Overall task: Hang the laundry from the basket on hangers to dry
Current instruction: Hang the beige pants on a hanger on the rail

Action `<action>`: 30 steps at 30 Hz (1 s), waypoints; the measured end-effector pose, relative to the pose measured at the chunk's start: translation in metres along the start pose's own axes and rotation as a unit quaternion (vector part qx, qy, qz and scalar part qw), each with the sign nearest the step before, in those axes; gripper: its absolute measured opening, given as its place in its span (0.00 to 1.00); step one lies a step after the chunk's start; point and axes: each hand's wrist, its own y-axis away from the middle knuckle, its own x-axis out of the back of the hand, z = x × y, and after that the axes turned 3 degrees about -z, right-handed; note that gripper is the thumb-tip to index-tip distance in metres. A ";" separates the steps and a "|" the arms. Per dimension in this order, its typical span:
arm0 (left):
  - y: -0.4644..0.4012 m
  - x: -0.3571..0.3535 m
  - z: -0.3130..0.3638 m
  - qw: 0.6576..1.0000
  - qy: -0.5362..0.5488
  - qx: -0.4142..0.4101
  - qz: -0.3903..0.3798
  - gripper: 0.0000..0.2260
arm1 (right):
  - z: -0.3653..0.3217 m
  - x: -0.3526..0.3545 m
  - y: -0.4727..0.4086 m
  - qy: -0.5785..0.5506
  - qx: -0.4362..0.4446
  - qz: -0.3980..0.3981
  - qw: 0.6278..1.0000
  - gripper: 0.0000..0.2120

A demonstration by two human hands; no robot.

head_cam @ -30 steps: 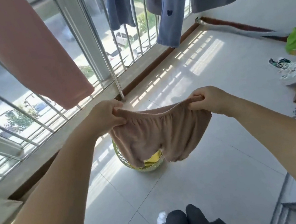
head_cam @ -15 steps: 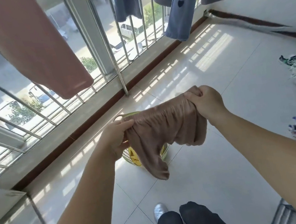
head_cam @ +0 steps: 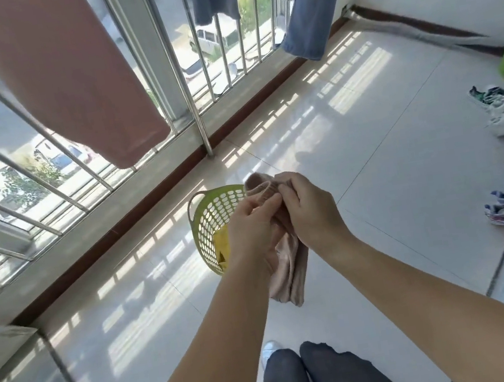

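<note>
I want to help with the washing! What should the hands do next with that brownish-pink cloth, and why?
Probably fetch a hanger. Both the left hand and the right hand grip the bunched beige-pink fabric garment together by its waistband, above the green perforated plastic basket. No hanger shows in view, so the right hand could likely hold the garment alone while the left goes for one.

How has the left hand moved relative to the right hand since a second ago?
Yes. The left hand has closed in on the right hand; both now bunch the beige garment together above the green basket, no longer stretched wide.
</note>
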 end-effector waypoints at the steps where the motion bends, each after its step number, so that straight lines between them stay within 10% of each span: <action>1: 0.003 -0.002 0.000 1.000 0.012 -0.011 -0.006 0.02 | -0.001 -0.001 0.002 -0.002 0.008 -0.006 1.000 0.14; 8: 0.010 -0.001 0.008 0.998 0.058 -0.017 0.021 0.20 | -0.006 0.003 0.003 -0.002 0.047 -0.123 0.991 0.24; 15: 0.004 0.021 0.015 0.987 -0.116 -0.104 0.038 0.05 | -0.006 0.006 -0.019 -0.017 0.047 -0.087 0.995 0.12; 20: -0.027 0.052 0.022 0.923 -0.360 -0.117 0.070 0.39 | -0.021 0.016 -0.024 -0.042 0.092 -0.095 0.990 0.10; 30: -0.047 0.051 0.071 0.924 -0.326 -0.176 -0.098 0.11 | -0.035 0.058 -0.048 -0.004 0.131 -0.112 0.985 0.08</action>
